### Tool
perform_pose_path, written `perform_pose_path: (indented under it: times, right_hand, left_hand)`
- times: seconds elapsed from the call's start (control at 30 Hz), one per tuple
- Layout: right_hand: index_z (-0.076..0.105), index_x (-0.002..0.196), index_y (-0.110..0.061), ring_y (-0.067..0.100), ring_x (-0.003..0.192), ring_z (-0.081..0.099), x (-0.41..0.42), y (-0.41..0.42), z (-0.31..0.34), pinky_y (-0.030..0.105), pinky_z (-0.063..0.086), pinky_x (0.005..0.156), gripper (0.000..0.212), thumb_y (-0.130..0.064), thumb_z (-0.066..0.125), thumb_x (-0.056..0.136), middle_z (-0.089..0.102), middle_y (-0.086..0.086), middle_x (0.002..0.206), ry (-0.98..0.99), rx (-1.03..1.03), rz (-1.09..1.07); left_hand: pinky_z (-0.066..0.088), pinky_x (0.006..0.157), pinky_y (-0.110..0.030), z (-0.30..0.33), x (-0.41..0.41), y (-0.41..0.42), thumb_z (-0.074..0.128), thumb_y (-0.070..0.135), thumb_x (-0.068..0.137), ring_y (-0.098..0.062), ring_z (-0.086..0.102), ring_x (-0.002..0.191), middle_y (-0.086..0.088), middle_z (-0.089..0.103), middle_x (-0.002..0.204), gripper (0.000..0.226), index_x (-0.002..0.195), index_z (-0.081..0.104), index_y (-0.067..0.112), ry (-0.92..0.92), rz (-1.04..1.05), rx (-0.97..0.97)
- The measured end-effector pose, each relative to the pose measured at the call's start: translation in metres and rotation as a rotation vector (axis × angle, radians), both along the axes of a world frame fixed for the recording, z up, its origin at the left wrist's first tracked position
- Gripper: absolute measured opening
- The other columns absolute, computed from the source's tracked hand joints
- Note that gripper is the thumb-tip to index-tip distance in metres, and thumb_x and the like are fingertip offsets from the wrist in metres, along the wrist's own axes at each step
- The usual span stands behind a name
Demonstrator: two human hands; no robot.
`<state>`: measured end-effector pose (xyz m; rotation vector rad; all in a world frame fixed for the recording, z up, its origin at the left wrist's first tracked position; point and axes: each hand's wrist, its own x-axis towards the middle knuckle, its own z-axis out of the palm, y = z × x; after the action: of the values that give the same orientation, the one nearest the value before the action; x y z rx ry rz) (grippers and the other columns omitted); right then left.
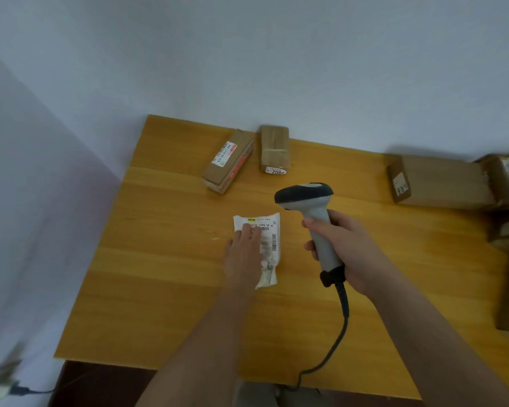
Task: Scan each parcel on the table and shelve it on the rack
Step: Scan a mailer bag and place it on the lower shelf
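Note:
A small white parcel bag [270,245] with a printed label and barcodes lies flat in the middle of the wooden table [159,274]. My left hand [244,254] rests on its left side with fingers stretched flat. My right hand [346,248] grips the grey handle of a barcode scanner [312,207], whose dark head hangs just right of and above the bag. The scanner's black cable runs down off the table's near edge.
Two taped brown cardboard parcels [229,161] [274,149] lie at the back of the table. A larger flat brown box [441,182] and more cartons [506,183] crowd the right edge. White walls stand behind and to the left. A plug and cable lie at bottom left.

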<state>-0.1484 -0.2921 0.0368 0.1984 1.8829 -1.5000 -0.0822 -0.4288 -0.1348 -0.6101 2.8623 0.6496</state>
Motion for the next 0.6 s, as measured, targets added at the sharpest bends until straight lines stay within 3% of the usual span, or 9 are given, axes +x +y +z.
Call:
perform_pose_path:
  times: [0.07, 0.1, 0.17, 0.4, 0.6]
  right_hand:
    - [0.068, 0.103, -0.018, 0.011, 0.064, 0.065, -0.002, 0.006, -0.004, 0.028, 0.053, 0.061, 0.010, -0.021, 0.065, 0.094, 0.067, 0.003, 0.090, -0.001, 0.018, -0.022]
    - [0.068, 0.103, -0.018, 0.011, 0.063, 0.065, -0.002, 0.008, -0.005, 0.027, 0.053, 0.061, 0.010, -0.021, 0.065, 0.095, 0.066, 0.004, 0.091, -0.003, 0.023, -0.028]
    - [0.067, 0.105, -0.016, 0.010, 0.063, 0.064, -0.002, 0.011, -0.008, 0.024, 0.053, 0.059, 0.011, -0.021, 0.064, 0.095, 0.064, 0.005, 0.094, -0.007, 0.023, -0.026]
    - [0.066, 0.107, -0.013, 0.012, 0.064, 0.063, -0.013, 0.001, -0.019, 0.026, 0.051, 0.060, 0.014, -0.022, 0.063, 0.096, 0.062, 0.007, 0.092, -0.030, 0.058, 0.046]
    - [0.065, 0.110, -0.013, 0.015, 0.061, 0.061, -0.015, -0.003, -0.019, 0.030, 0.050, 0.059, 0.022, -0.030, 0.057, 0.100, 0.065, 0.006, 0.081, -0.056, 0.021, 0.040]
  left_hand:
    - [0.011, 0.121, -0.042, -0.008, 0.006, 0.002, 0.055, 0.010, 0.094, -0.020, 0.010, 0.149, 0.009, 0.008, 0.162, 0.077, 0.154, 0.011, 0.032, -0.001, -0.072, -0.020]
    - [-0.002, 0.121, -0.044, -0.010, 0.007, 0.003, 0.050, 0.008, 0.096, -0.018, -0.007, 0.151, 0.010, -0.005, 0.163, 0.081, 0.155, 0.000, 0.033, -0.031, -0.139, -0.022]
    - [-0.009, 0.120, -0.043, -0.011, 0.005, 0.005, 0.042, 0.008, 0.098, -0.017, -0.021, 0.148, 0.007, -0.017, 0.162, 0.079, 0.155, -0.007, 0.029, -0.111, -0.220, -0.010]
    - [-0.005, 0.122, -0.041, -0.011, -0.019, 0.010, 0.025, 0.022, 0.104, -0.018, -0.013, 0.150, 0.001, -0.007, 0.164, 0.057, 0.157, 0.007, 0.020, -0.201, -0.149, 0.215]
    - [-0.002, 0.122, -0.042, -0.016, -0.023, 0.010, 0.026, 0.021, 0.105, -0.018, -0.013, 0.150, 0.002, -0.008, 0.164, 0.056, 0.157, 0.005, 0.021, -0.229, -0.165, 0.198]
